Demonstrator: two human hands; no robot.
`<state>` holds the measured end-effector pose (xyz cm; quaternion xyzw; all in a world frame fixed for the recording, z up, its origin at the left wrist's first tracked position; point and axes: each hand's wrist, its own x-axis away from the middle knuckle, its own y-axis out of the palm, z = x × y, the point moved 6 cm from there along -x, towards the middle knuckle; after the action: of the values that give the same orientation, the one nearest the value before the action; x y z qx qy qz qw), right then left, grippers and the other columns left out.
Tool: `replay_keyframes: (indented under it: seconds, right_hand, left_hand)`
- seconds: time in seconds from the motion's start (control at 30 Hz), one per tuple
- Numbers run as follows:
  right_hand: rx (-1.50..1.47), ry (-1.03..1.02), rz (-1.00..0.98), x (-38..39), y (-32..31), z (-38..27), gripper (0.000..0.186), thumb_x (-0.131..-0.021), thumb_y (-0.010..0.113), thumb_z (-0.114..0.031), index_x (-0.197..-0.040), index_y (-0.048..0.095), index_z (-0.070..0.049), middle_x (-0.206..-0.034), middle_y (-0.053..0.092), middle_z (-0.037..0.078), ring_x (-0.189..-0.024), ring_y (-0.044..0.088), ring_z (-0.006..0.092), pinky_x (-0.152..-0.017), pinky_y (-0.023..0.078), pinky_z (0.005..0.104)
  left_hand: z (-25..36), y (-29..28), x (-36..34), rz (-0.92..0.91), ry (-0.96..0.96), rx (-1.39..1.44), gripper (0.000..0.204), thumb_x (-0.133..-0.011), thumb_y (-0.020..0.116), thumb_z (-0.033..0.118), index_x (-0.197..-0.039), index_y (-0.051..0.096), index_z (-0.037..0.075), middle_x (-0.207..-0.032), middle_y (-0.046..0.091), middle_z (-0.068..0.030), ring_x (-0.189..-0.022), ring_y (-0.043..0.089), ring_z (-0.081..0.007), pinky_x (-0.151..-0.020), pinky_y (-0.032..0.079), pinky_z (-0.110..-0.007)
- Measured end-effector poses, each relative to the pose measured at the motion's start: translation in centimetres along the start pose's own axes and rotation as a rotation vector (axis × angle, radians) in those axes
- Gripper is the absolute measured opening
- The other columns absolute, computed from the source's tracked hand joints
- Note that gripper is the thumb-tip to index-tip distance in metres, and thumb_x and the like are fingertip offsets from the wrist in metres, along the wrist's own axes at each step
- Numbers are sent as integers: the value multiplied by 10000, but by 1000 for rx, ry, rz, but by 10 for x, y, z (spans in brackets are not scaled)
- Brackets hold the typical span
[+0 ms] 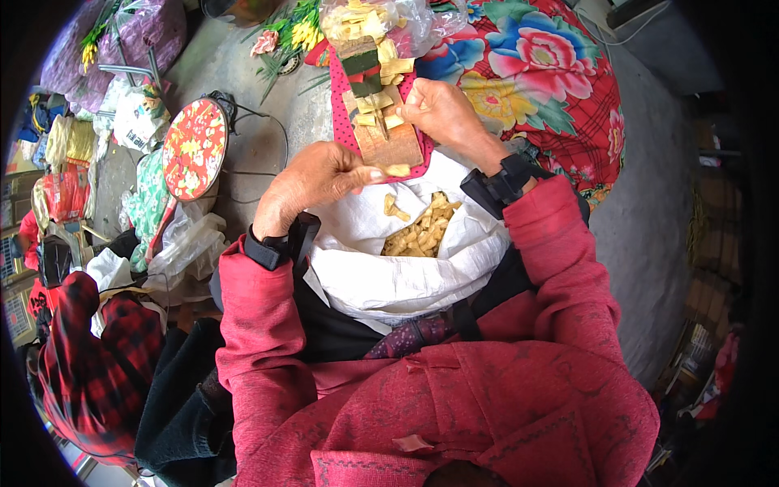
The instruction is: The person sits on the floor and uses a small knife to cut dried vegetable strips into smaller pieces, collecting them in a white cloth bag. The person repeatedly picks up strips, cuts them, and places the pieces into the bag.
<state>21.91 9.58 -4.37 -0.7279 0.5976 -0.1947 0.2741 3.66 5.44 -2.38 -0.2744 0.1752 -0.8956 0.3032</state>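
My left hand (329, 177) is closed at the near edge of a small wooden board (385, 148), its thumb and finger pinching a small pale yellow piece (398, 170). Along the board's right side, my right hand (445, 115) is closed too; what its fingertips hold is hidden. Between the hands, folded pale yellow strips (375, 103) lie on the board under a thin upright part. A dark green wrapping (361, 63) crosses its far portion. Pink dotted cloth (344, 122) shows beneath the board. Below, in my lap, an open white sack (373, 284) contains many yellow pieces (422, 231).
Red flowered cloth (544, 65) covers a bulky form at the far right. A clear bag of yellow strips (357, 20) is beyond the board. Leftward stand a round red patterned stool (195, 150) and plastic bags (191, 243). A person in checked clothing (101, 365) is at the lower left.
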Motion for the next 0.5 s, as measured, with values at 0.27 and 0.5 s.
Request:
replay_keyframes:
  seconds: [0.27,0.5]
  right_hand:
    - [-523,-50,-316,6,15,-19,254,-895,665,-251,-760,547,-71,-713,507,-63,-680,449,27,-582,378,213]
    - [-307,83,-341,0,-14,-19,328,-970,558,-355,-853,583,-49,-647,474,-78,-537,377,9,-461,302,199]
  left_hand:
    - [26,-11,-5,374,219,-113,293,-890,647,326,-889,649,32,-646,553,-188,-550,557,-287,-545,437,-390]
    - [12,-42,8,795,-23,-230,220,-928,590,259,-874,654,55,-649,583,-187,-620,587,-391,-556,458,-426]
